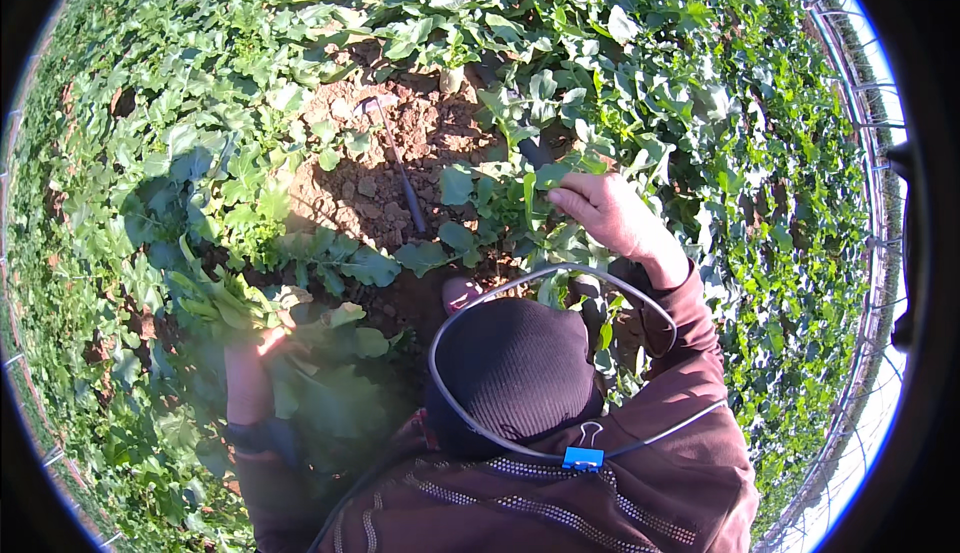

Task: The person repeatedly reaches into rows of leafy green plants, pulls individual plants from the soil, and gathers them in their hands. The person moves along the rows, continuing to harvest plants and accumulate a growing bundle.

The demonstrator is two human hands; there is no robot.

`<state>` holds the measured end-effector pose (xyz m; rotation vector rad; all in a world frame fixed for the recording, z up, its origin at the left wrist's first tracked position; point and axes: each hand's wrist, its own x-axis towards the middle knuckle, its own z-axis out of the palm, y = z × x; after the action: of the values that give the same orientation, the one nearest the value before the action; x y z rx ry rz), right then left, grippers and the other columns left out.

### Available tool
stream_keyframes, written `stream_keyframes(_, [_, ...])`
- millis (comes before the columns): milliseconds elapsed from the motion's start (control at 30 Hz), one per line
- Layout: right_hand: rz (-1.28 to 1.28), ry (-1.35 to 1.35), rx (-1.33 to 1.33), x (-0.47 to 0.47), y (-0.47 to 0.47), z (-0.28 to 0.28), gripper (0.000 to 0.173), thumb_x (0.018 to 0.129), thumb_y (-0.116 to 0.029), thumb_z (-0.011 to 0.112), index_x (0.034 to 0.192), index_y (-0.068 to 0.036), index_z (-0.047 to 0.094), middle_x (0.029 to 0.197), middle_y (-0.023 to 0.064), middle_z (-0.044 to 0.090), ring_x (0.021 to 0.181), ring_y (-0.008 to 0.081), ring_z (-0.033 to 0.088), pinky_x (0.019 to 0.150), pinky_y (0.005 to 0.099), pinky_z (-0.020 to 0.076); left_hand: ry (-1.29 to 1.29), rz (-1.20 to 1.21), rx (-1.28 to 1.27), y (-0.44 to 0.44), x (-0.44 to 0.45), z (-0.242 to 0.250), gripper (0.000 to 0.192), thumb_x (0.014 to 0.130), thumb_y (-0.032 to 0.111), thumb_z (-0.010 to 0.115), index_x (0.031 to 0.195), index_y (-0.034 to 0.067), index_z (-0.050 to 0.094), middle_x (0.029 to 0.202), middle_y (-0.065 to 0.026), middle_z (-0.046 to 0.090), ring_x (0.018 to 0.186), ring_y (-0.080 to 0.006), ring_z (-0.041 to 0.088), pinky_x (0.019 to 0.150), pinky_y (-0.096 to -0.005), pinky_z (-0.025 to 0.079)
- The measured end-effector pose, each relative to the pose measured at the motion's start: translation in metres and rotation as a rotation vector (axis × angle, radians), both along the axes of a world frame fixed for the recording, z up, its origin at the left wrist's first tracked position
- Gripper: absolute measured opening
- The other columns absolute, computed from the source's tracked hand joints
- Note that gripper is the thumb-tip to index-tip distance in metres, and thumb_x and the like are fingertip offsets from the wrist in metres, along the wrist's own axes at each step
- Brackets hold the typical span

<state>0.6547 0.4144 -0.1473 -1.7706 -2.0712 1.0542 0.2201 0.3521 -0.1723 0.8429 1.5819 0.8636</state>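
Note:
My left hand point(270, 337), at the lower left, is closed around a bunch of leafy greens point(229, 302); motion blur softens the leaves below it. On the right, my right hand point(600, 204) pinches the edge of a green leaf point(551, 176) between thumb and fingers. Between the hands, a small hoe-like hand tool point(397, 159) with a thin shaft and dark handle lies on bare, crumbly soil point(442, 129). Beyond it, a pale root point(451, 79) stands partly out of the ground under its leaves. A pinkish rounded thing point(459, 293) shows near the middle; what it is I cannot tell.
Dense leafy plants point(750, 178) surround the dug patch. A grey cable point(442, 335) loops around rounded dark ribbed fabric point(517, 373) below, with a blue binder clip point(583, 458) on it. A dark tube-like thing point(534, 149) lies among the leaves.

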Motion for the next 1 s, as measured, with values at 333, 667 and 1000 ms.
stream_keyframes(333, [0.293,1.116,-0.341,-0.151,0.066,0.024,0.028,0.092,-0.026,0.049,0.092,-0.001,0.061,0.067,0.0006,0.058,0.062,0.0049,0.052,0.059,0.0198,0.0409,-0.309,-0.158,0.056,0.054,0.066,0.024,0.023,0.078,0.005,0.057,0.1,0.001,0.055,0.084,-0.0037,0.058,0.072,-0.0121,0.053,0.064,-0.0278,0.044])
stream_keyframes(667, [0.15,-0.662,-0.11,-0.058,0.08,-0.134,0.034,0.081,-0.034,0.055,0.086,-0.002,0.065,0.084,0.0161,0.064,0.082,0.0318,0.062,0.073,0.0395,0.048,-0.271,-0.002,0.03,-0.001,0.003,-0.026,0.026,0.077,0.008,0.055,0.098,-0.007,0.054,0.089,-0.0168,0.061,0.073,-0.0217,0.061,0.062,-0.0302,0.053])
stream_keyframes(1000, [0.483,-0.989,0.068,-0.07,0.064,-0.205,0.021,0.067,-0.014,0.056,0.084,-0.007,0.068,0.086,0.0061,0.063,0.093,0.0318,0.054,0.088,0.0588,0.0325,-0.346,0.03,0.032,-0.017,0.001,-0.026,0.029,0.076,0.001,0.054,0.103,-0.008,0.051,0.092,-0.0177,0.061,0.077,-0.0229,0.061,0.063,-0.034,0.054])
